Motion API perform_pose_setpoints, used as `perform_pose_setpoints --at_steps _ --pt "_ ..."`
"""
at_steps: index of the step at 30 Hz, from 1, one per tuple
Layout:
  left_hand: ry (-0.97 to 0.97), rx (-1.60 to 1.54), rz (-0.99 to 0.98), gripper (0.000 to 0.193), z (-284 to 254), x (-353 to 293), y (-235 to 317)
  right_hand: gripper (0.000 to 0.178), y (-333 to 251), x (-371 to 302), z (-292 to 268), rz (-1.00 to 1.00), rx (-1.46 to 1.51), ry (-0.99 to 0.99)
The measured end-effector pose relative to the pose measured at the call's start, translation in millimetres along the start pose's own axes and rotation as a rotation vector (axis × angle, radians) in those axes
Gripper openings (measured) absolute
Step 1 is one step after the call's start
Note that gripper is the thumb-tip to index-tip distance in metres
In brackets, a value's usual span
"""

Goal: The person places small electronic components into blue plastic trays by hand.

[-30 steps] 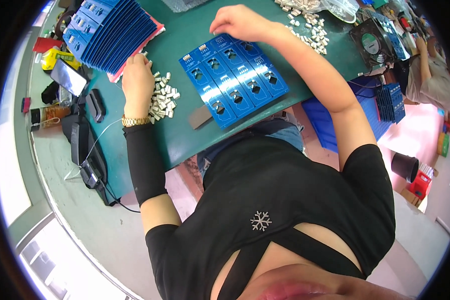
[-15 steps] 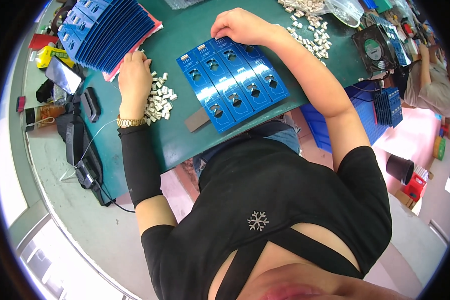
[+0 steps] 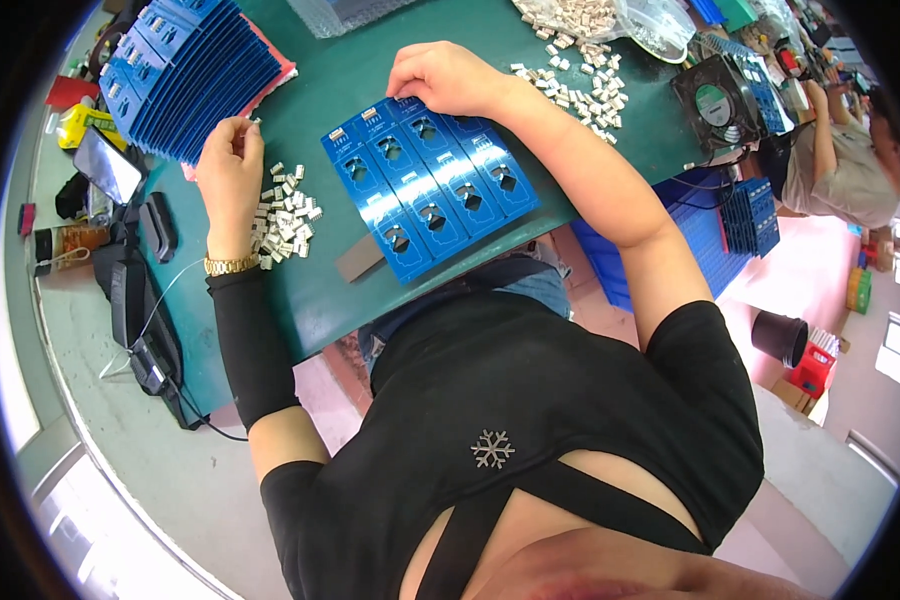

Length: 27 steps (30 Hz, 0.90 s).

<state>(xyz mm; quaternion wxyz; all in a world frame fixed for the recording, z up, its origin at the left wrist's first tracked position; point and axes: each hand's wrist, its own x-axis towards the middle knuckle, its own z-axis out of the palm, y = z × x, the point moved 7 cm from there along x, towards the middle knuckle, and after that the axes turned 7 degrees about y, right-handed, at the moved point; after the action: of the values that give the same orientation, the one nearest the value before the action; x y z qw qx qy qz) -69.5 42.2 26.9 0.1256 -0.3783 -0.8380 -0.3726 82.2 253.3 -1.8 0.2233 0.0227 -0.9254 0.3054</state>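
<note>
A blue circuit board panel (image 3: 432, 195) with rows of dark cut-outs lies at a slant on the green table before me. Two small pale connectors sit at its upper left edge. My right hand (image 3: 448, 78) bends over the panel's far edge, fingertips closed together there; whatever they grip is hidden. My left hand (image 3: 232, 165) is raised between a loose pile of small white connectors (image 3: 288, 218) and a tall row of blue boards (image 3: 185, 85). Its thumb and fingers pinch together, with a tiny pale spot at the tips too small to name.
A grey-brown strip (image 3: 360, 260) pokes out from under the panel's left side. More white connectors (image 3: 590, 95) spread at the far right, beside a clear plastic bag (image 3: 655, 25) and a black fan (image 3: 715, 105). A phone (image 3: 108, 165) lies left. Another person (image 3: 840, 160) works at right.
The whole view has shifted, moving the table leftward and slightly down in the picture. My left hand's thumb and fingers have turned upward in a pinch. My right hand stays at the panel's far edge.
</note>
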Motion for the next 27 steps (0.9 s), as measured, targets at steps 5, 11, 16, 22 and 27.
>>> perform_pose_setpoints --at_steps 5,11,16,22,27 --pt "0.123 -0.042 0.201 0.015 -6 -1 12 0.009 -5 -1 -5 -0.123 -0.065 0.056" --pt "0.155 0.017 0.254 0.018 -10 -1 19 0.008 -5 0 -4 -0.085 -0.137 0.049" --pt "0.17 -0.035 0.165 0.017 -10 -4 20 0.008 -3 -3 -1 -0.024 -0.163 0.053" --pt "0.082 -0.107 0.21 0.015 -5 -4 20 0.007 -18 -1 -6 -0.21 -0.241 0.016" --pt "0.026 -0.154 0.236 0.016 -2 -5 25 0.008 -17 3 -5 -0.233 -0.199 0.02"
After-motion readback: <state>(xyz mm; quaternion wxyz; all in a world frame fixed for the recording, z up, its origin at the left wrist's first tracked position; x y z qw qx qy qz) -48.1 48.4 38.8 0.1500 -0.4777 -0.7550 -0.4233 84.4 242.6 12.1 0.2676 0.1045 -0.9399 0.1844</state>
